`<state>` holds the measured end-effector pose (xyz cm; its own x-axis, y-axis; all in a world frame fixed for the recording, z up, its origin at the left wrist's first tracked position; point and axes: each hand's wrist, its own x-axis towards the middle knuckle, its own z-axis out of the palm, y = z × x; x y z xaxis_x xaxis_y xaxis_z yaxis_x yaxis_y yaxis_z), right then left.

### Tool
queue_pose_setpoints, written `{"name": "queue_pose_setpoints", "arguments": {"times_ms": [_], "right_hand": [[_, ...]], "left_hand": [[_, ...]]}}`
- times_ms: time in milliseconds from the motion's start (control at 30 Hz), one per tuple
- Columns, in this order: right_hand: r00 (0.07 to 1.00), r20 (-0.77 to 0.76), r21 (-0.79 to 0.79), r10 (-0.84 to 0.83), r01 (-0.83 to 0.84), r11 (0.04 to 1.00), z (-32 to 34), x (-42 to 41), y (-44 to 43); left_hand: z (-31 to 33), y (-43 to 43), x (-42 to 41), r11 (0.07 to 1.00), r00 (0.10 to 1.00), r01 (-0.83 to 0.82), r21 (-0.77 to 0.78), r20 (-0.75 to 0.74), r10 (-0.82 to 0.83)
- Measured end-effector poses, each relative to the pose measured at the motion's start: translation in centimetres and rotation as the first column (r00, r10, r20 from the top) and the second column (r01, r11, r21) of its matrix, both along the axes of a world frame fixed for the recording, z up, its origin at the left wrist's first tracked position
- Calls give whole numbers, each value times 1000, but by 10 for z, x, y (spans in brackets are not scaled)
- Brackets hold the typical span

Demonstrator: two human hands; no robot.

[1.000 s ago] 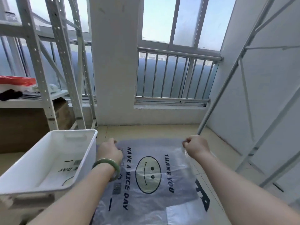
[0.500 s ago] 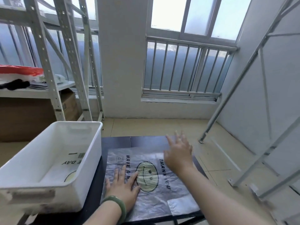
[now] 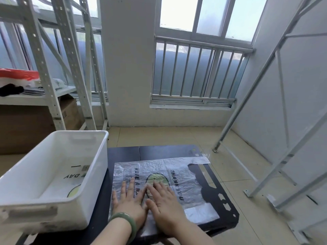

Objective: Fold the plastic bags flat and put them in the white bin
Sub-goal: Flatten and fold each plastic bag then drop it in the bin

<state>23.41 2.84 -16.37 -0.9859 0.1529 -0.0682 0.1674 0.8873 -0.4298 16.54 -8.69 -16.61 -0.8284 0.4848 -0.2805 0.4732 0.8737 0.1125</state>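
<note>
Here, the straight fingers [image 3: 131,187] of the left hand [image 3: 130,204] and right hand [image 3: 164,207] lie flat, side by side, pressing on the plastic bag [image 3: 187,181] and gripping nothing. The bag lies spread on the black desk [image 3: 159,151]. Just left of it stands the white bin [image 3: 99,156], with another printed bag [image 3: 74,175] lying inside.

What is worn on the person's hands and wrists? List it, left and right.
The left hand has no glove or ring that shows; its wrist wears a smooth, rounded green bangle with paler mottling. The right hand is bare too, with nothing on its wrist. No sleeves reach into view on either arm.
</note>
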Motion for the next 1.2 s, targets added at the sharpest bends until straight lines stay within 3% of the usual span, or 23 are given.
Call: {"name": "queue_pose_setpoints", "arguments": {"times_ms": [267,400,567,700,833,933,1000,1200], "right_hand": [[977,88,184,-194,176,967,-2,16,52],[934,103,157,-341,324,933,-7,30,82],[880,89,196,-466,444,875,-7,44,103],[842,2,212,-540,528,823,-5,46,103],[839,-38,225,-542,536,814,-2,40,93],[819,-139,195,-557,574,796,0,34,89],[820,-168,148,-547,570,808,4,30,87],[731,17,-171,-682,674,718,29,31,87]], "left_hand": [[0,-9,2,999,1000,20,26,-20,-20],[0,-10,3,997,998,54,62,-29,-52],[2,-8,1,999,999,51,6,-18,-51],[21,12,12,990,988,110,-88,-101,-119],[31,47,55,958,957,274,79,-119,-264],[29,65,87,914,931,364,178,-54,-360],[27,71,95,906,916,401,135,-55,-398],[21,64,94,916,916,399,39,-65,-396]]}}
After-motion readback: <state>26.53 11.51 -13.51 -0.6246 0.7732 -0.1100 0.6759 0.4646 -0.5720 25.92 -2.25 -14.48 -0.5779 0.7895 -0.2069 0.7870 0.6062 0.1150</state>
